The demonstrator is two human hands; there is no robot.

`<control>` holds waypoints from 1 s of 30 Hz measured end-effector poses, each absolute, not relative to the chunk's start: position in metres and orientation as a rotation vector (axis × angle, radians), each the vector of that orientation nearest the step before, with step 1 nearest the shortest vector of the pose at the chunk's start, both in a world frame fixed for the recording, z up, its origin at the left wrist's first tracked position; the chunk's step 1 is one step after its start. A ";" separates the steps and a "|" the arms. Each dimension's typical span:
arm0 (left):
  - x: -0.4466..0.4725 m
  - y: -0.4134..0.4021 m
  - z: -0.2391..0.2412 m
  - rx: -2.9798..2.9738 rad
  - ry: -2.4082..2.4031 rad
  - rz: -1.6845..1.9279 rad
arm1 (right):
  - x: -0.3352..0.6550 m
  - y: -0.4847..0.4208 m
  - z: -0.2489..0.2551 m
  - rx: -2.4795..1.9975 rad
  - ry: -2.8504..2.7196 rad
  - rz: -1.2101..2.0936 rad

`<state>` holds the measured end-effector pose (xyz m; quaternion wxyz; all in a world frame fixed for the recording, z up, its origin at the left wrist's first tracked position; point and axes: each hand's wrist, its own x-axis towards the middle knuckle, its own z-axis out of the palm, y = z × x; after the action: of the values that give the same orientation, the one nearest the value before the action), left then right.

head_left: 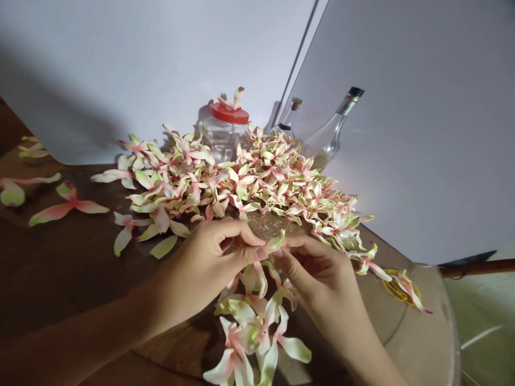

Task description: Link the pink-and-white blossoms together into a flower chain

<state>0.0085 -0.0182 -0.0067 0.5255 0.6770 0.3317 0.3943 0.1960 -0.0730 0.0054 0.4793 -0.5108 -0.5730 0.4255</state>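
Note:
My left hand [215, 262] and my right hand [322, 268] meet near the middle of the view, thumbs and fingers pinched together. Between their fingertips is a pale green-white petal piece [276, 243], which both hands grip. Directly below the fingers is a cluster of pink, white and green petal pieces [257, 324]; whether these are joined to the held one, I cannot tell. Beyond my hands spreads a large heap of similar petal pieces [277, 171]. A single loose green petal [164, 247] lies beside my left wrist.
Behind the heap stand a clear jar [221, 138] with a red lid [229, 113], a leaning glass bottle [328, 138] and a smaller corked bottle [287, 120]. Yellow rubber bands [396, 289] lie at the table's right. More three-armed petals [72, 205] are scattered at left. Pale panels rise behind.

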 end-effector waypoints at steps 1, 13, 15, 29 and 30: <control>0.008 -0.020 -0.006 1.692 0.815 0.975 | 0.195 -0.073 0.006 -1.246 -1.388 1.064; -0.002 0.004 -0.007 1.249 0.800 1.304 | 0.212 -0.075 0.010 -1.034 -1.083 0.925; 0.000 0.006 -0.008 1.194 0.776 1.296 | 0.214 -0.074 0.013 -1.174 -1.324 1.072; 0.008 -0.020 -0.006 1.390 0.765 0.869 | 0.203 -0.071 0.005 -1.222 -1.570 0.879; 0.008 -0.019 -0.005 1.390 0.762 0.871 | 0.203 -0.071 0.005 -1.217 -1.568 0.881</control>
<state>0.0081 -0.0193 -0.0053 0.6181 0.6042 0.3312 0.3785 0.2026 -0.0711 0.0050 0.4662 -0.4959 -0.6386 0.3590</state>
